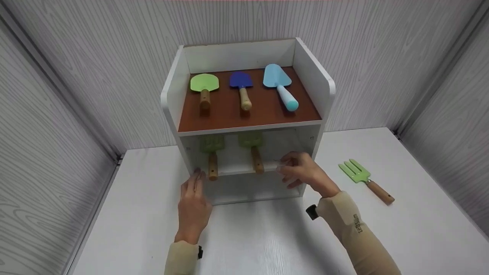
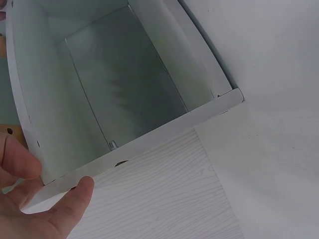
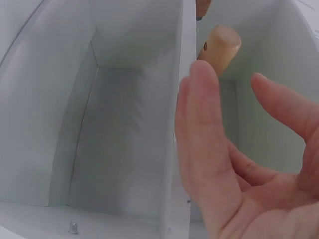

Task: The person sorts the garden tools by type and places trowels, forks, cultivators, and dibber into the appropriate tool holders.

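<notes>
A small white shelf unit point(image 1: 250, 128) with a brown top stands in front of me. My left hand point(image 1: 194, 206) grips the front edge of its left side panel point(image 2: 144, 142), with digits on both faces in the left wrist view. My right hand point(image 1: 301, 172) is at the right end of the middle shelf board point(image 1: 233, 172), fingers apart and holding nothing. Left of it, a green garden tool point(image 1: 256, 158) with a wooden handle lies on that board. Farther left lies a slotted green garden tool point(image 1: 212, 164), its handle also jutting forward. Their green heads are in shade.
On the brown top lie a light green shovel point(image 1: 205, 83), a dark blue shovel point(image 1: 241, 80) and a light blue trowel point(image 1: 276, 76). A green hand fork point(image 1: 358, 172) with a wooden handle lies on the white table point(image 1: 248, 244) to the right. Wood-grain panels point(image 1: 95, 57) enclose the table.
</notes>
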